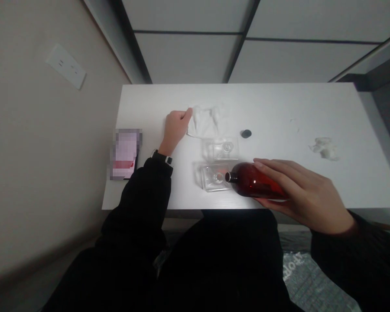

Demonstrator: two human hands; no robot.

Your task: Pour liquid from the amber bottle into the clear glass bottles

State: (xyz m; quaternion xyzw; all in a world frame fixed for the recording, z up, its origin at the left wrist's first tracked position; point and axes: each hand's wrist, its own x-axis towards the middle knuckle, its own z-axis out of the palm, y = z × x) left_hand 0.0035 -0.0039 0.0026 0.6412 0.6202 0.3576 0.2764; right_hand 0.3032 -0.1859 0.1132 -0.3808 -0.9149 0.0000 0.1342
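Two hands on the desk (279,104) and the action is all at the near edge: the right hand (307,195) has a glossy amber-brown plastic bottle (255,182) lying on its side, fingers wrapped over the body, thumb side beneath, a firm wide grip that leaves the dark narrow neck free and pointing left! That neck crosses right over a clear square glass bottle (212,177), though whether they touch I can't call from up here. Over to the left hand (173,130), a black wristwatch (162,157) on the wrist, curled narrow and resting with its fingertips at a crumpled white cloth (206,123), maybe pinching it, maybe not, can't tell! A second clear square glass bottle (220,149) stands just behind the first, both upright with round mouths up, so they sit steady within reach. Further out, a small round black cap (246,134) lies alone, with a white cotton wad (325,148) off to the right, and a blurred phone (125,154) by the desk's left edge
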